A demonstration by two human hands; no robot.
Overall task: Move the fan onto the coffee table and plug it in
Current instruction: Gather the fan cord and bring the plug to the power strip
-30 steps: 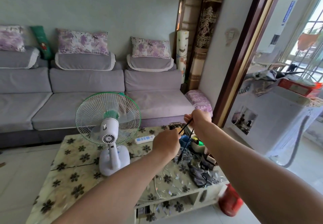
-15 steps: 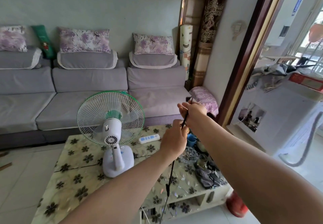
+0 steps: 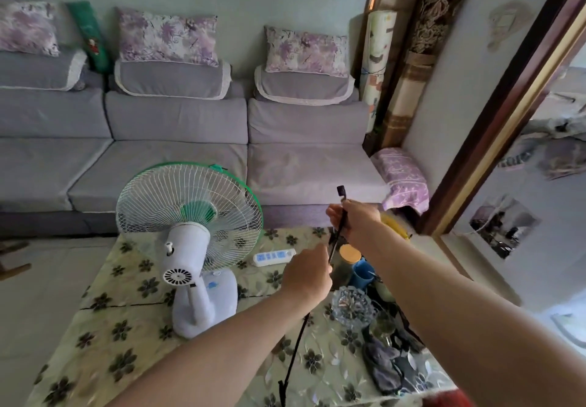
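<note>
Fan (image 3: 190, 235): white body and base, white wire grille with green rim and green hub. Coffee table (image 3: 126, 321) cover: pale yellow-green with dark flower print. Power strip (image 3: 274, 257): white with blue markings. Cord (image 3: 337, 232): black. Sofa (image 3: 177, 140): grey-lilac, plain. Pillows (image 3: 168, 37): white with purple floral pattern. Cup (image 3: 361, 275): blue. Jar lid (image 3: 349, 252): tan. Curtain (image 3: 440, 3): brown with cream ornamental pattern. Door frame (image 3: 494, 111): dark brown.
</note>
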